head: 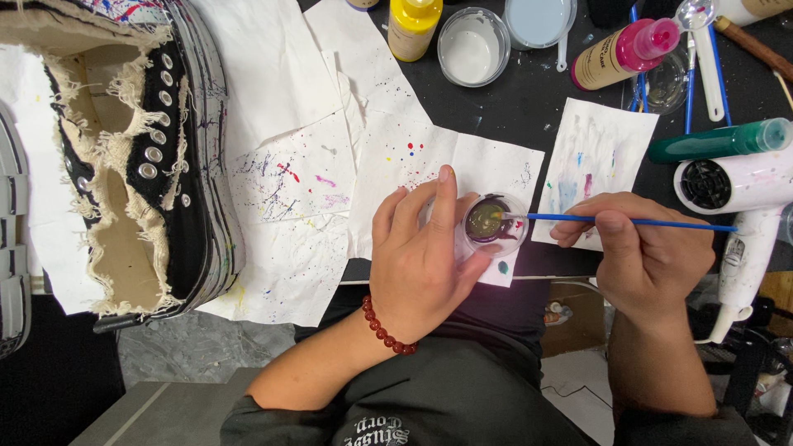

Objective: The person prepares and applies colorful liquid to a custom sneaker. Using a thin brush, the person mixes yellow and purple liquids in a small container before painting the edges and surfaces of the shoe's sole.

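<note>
On the spattered paper (314,190), left hand (421,256) grips a small paint cup (494,223); right hand (644,248) holds a blue brush (628,220) dipped inside.

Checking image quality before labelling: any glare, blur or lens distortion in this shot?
Head view: even overhead light, soft shadows; sharp on the left hand and small clear paint cup; slight glare on the white hair dryer; wide-angle stretch enlarges the frayed black canvas shoe.

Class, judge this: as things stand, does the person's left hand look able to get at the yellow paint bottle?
Probably yes: the left hand holds the small paint cup, but only splattered paper lies between it and the yellow paint bottle.
</note>
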